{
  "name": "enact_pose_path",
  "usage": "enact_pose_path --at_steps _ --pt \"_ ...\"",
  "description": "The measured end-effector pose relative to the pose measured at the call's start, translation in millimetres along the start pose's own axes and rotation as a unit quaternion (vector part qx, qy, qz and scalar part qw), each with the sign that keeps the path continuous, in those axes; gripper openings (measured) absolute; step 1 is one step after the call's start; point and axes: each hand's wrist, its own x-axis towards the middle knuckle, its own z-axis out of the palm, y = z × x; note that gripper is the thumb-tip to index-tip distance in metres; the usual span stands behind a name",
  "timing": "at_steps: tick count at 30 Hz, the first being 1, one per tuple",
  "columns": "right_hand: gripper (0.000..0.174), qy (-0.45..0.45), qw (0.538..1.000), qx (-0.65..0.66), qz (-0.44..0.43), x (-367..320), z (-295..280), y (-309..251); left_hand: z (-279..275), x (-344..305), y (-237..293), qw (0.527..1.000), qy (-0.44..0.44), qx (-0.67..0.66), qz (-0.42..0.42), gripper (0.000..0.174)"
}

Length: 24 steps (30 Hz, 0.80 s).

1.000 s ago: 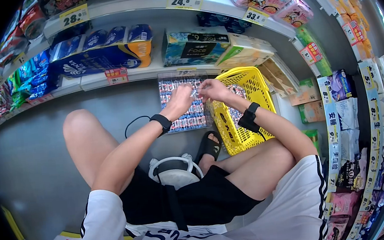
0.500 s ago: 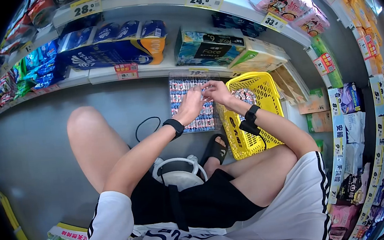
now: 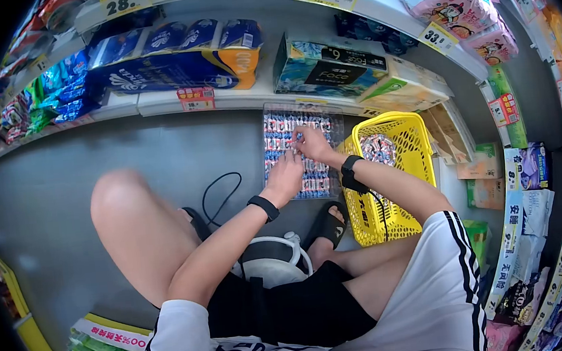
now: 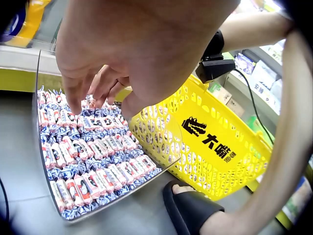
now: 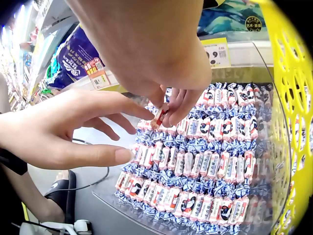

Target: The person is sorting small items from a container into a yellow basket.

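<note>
A clear box [image 4: 73, 221] holds rows of candies [image 5: 208, 164] in white, red and blue wrappers. Over its upper rows, my right hand [image 3: 313, 144] pinches one wrapped candy [image 5: 160, 115] between thumb and fingers, pointing down. My left hand [image 3: 286, 177] hovers over the box's left part, its fingers extended and apart, holding nothing; in the right wrist view this left hand [image 5: 73, 129] has its index fingertip close beside the pinched candy, and whether they touch I cannot tell. The back of the left hand [image 4: 137, 49] hides part of the box in the left wrist view.
A yellow basket [image 3: 424, 182] with more wrapped candies [image 3: 378, 149] inside stands right of the box, under my right forearm. Shelves with tissue packs [image 3: 332, 69] rise behind and to the right. A white round stool [image 3: 273, 271] and a sandalled foot [image 3: 327, 232] are near me.
The head view has shifted, so the scene sits lower and further right. My left hand has drawn back toward me over the box, and my right hand has moved left over the candy rows.
</note>
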Motion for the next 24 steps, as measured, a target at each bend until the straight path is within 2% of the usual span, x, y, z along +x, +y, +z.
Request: enact_pose_path --at_steps 4,7,9,13,15,19,21,22,24 --pt "0.012 0.035 0.998 -0.047 -0.011 14.4 17.2 22.9 19.2 1.6 -7.5 1.000 -0.008 0.005 -0.008 0.044" --pt "0.011 0.074 0.994 -0.081 -0.008 18.2 21.3 34.9 31.7 4.9 -15.5 0.999 -0.041 -0.004 0.032 0.052" --pt "0.010 0.067 0.995 -0.080 -0.007 20.8 19.1 43.8 39.4 6.5 -19.6 0.996 -0.031 0.046 0.074 0.057" --pt "0.011 0.033 0.994 -0.098 -0.019 29.1 19.9 51.5 46.8 13.9 -23.2 0.992 -0.048 0.087 0.071 0.062" --pt "0.014 0.011 0.998 -0.060 -0.016 32.6 21.7 48.5 46.0 16.9 -22.7 0.993 -0.083 0.078 0.038 0.065" --pt "0.020 0.031 0.995 -0.090 0.008 30.4 25.8 56.1 64.4 23.6 -34.9 0.991 -0.064 0.104 0.049 0.070" --pt "0.028 0.012 0.995 -0.084 0.053 27.6 29.7 61.3 67.4 25.7 -39.5 0.985 -0.092 0.134 0.054 0.072" --pt "0.025 0.042 0.994 -0.088 0.054 22.3 32.7 61.5 68.4 26.0 -39.4 0.985 -0.092 0.133 0.055 0.072" --pt "0.024 0.041 0.994 -0.072 0.068 14.9 36.9 60.8 66.5 28.2 -39.7 0.988 -0.103 0.115 0.030 0.074"
